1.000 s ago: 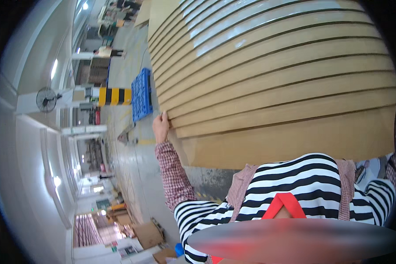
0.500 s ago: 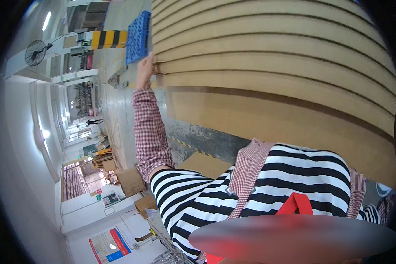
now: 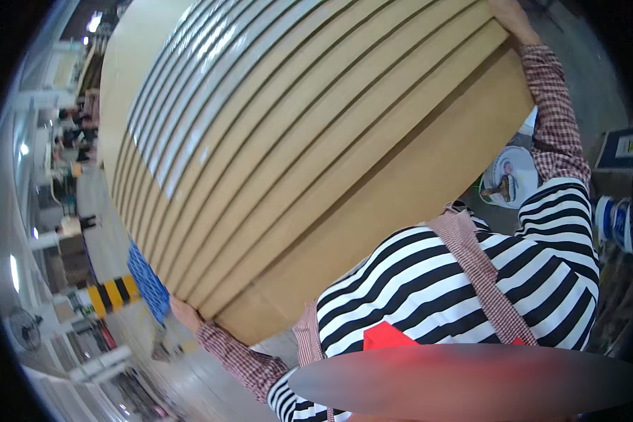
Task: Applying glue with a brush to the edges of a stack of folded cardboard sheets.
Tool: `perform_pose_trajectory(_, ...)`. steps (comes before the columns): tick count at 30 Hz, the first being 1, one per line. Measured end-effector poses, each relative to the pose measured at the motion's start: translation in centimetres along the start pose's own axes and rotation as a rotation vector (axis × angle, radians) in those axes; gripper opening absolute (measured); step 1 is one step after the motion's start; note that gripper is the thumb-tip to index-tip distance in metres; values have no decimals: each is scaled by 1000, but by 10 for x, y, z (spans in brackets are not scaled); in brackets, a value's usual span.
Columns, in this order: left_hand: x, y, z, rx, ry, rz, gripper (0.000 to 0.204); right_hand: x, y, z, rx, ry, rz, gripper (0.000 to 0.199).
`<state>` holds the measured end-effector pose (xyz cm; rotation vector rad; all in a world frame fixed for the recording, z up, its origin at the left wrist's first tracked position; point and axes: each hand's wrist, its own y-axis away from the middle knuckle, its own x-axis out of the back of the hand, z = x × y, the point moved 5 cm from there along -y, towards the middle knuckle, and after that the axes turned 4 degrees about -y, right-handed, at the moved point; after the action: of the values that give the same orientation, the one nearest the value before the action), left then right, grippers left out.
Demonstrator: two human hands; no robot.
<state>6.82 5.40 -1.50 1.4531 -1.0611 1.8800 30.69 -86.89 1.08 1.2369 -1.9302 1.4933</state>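
A large tan fluted panel (image 3: 295, 155), ribbed with long parallel grooves, fills most of the head view and sits tilted. My left hand (image 3: 183, 314) grips its lower left corner, the checked sleeve running down from it. My right hand (image 3: 511, 17) holds the upper right corner, with the checked sleeve and striped top below it. Both arms are spread wide across the panel's near edge.
A white round bucket lid with a brush (image 3: 511, 176) lies on the floor at right, by blue-and-white tubs (image 3: 615, 218). A blue pallet (image 3: 148, 278) and a yellow-black striped barrier (image 3: 111, 295) sit at lower left. A fan (image 3: 22, 327) stands further left.
The view has swung and the panel now tilts the other way. My left hand has gone from top left to lower left, and my right hand has come into view at the top right corner.
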Motion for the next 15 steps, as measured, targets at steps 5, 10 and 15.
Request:
perform_pose_trajectory(5,-14,0,-22,-152,-640,-31,33,10,3,2,-254,161,72,28)
perform_pose_trajectory(10,-4,2,-25,-435,-413,287,13,-3,-3,16,-215,167,50,30)
perform_pose_trajectory(15,2,12,-17,-89,-194,51,44,-3,-5,7,-218,212,56,31)
